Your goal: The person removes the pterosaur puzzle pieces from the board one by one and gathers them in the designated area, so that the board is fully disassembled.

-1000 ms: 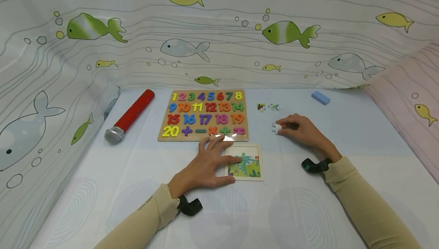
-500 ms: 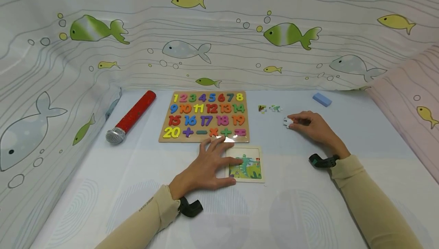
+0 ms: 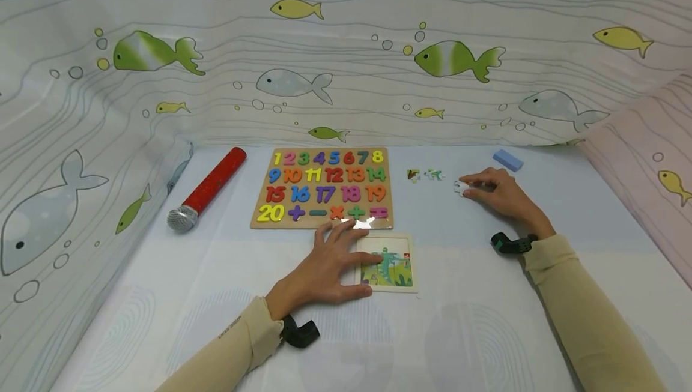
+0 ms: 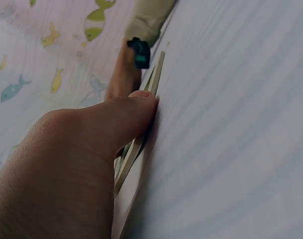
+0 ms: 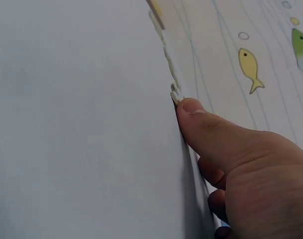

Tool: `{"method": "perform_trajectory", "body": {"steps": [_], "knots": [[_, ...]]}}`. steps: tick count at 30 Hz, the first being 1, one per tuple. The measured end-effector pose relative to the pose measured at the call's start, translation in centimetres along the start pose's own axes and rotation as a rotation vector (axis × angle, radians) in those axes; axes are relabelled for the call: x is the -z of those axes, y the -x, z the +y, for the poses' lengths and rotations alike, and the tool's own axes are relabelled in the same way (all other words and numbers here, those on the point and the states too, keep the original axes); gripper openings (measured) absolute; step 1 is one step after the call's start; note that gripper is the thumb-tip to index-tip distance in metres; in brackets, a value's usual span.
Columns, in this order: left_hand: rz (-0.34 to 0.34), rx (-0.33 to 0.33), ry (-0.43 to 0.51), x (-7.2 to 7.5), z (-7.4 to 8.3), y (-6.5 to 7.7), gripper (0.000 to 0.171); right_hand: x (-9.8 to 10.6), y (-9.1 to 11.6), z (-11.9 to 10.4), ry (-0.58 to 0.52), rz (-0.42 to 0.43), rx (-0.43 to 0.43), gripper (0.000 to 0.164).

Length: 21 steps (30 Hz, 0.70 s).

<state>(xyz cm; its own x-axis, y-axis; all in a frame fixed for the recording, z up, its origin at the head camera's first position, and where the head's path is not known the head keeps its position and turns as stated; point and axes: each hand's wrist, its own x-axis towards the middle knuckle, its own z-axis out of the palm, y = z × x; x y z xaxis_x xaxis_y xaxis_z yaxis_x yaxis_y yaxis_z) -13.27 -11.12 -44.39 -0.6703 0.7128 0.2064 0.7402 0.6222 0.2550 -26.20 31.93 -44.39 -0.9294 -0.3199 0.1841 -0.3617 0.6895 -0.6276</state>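
In the head view, a red microphone [image 3: 216, 179] with a silver head is seen at the far left, laid aslant on the pale cloth [image 3: 454, 320]. Small dark lettering is printed on the left sleeve [image 3: 238, 335], but it cannot be made out. On the wooden number board [image 3: 303, 225], the coloured numerals 1 to 20 can be read, followed by arithmetic signs. Its lower edge is overlapped by fingertips of the left hand [image 3: 330, 269], which is spread wide. A square picture frame [image 3: 391, 289], set just below the board with only a narrow gap left, is touched by that hand, the index finger being laid over its green creature. Farther right, two small puzzle pieces [image 3: 434, 174] are placed beside the board. A white piece [image 3: 459, 188] is pinched between thumb and fingers of the right hand [image 3: 498, 194]. Between it and the frame, a broad stretch of cloth is left for moving. A blue block [image 3: 507, 160] is seen beyond that hand, near the cloth's far edge.
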Motion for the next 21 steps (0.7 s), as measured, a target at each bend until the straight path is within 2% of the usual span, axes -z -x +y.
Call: {"method": "perform_trajectory", "body": {"steps": [12, 17, 21], "knots": [[-0.009, 0.001, 0.015, 0.0, -0.1, 0.0, 0.055, 1.4, -1.6, 0.0, 0.007, -0.114, -0.118, 0.042], [-0.010, -0.004, 0.018, 0.0, 0.0, 0.0, 0.055, 1.5, -1.9, 0.3, 0.006, -0.121, -0.118, 0.042], [-0.015, 0.000, 0.013, 0.1, 0.0, 0.0, 0.055, 1.5, -2.2, 0.6, 0.017, -0.115, -0.059, 0.039]]}}
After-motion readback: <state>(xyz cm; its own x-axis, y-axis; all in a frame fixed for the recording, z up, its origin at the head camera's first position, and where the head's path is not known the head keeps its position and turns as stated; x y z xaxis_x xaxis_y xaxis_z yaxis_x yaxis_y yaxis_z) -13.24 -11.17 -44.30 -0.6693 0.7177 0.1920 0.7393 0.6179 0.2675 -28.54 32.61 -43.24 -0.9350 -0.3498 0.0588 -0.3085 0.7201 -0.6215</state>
